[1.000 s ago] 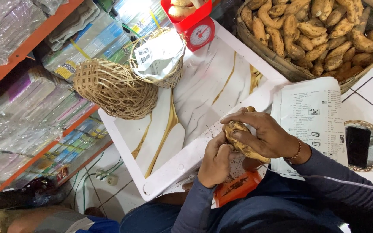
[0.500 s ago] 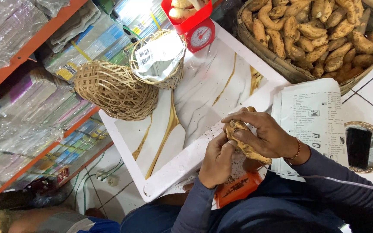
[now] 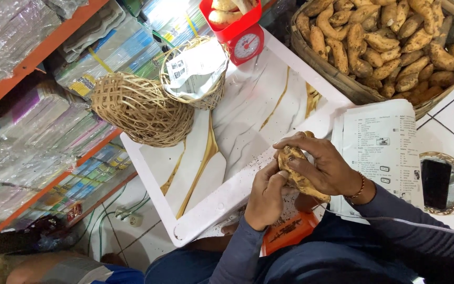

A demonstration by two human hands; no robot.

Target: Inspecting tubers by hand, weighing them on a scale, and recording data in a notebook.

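This looks like a small shop: orange shelves (image 3: 38,58) stacked with plastic-wrapped books, a red weighing scale (image 3: 240,37) holding tubers, and a big woven basket (image 3: 342,79) heaped with sweet potatoes (image 3: 390,42).

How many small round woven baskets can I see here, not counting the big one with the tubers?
3: one tipped on its side on the white table's far left, one upright beside it holding paper, and one flat on the floor at right holding a dark phone. Others may be hidden.
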